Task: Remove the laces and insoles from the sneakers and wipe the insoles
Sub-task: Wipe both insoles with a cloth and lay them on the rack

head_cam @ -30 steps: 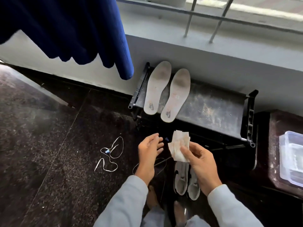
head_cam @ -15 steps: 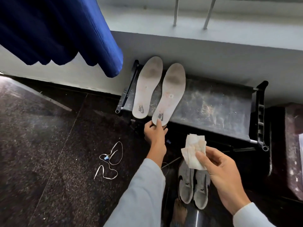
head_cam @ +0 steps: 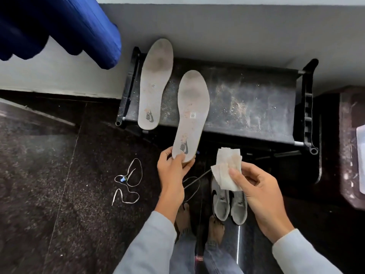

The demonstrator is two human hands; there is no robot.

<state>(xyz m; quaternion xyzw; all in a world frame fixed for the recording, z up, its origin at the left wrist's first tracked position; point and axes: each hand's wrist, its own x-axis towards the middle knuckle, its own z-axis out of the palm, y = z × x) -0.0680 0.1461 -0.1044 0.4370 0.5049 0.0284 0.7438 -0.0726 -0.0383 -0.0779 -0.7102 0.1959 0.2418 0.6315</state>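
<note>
While the left hand [head_cam: 171,173] grips one insole [head_cam: 192,115] by its heel, toe pointing to twelve o'clock over the black rack [head_cam: 252,103], the right hand [head_cam: 258,192] pinches a folded tissue [head_cam: 227,169] at its three o'clock. The other insole [head_cam: 156,82] lies on the rack at eleven; sneakers [head_cam: 229,204] stand at six, a lace [head_cam: 128,180] at nine.

I am gripping one soiled grey insole [head_cam: 192,115] by its heel in my left hand [head_cam: 171,171], toe pointing away. The second insole [head_cam: 156,84] is lying flat on the black rack [head_cam: 246,99]. My right hand [head_cam: 256,186] is pinching a stained folded wipe [head_cam: 227,171]. Grey sneakers [head_cam: 229,202] are standing side by side, and a white lace [head_cam: 128,180] is lying looped on the floor [head_cam: 59,175].
</note>
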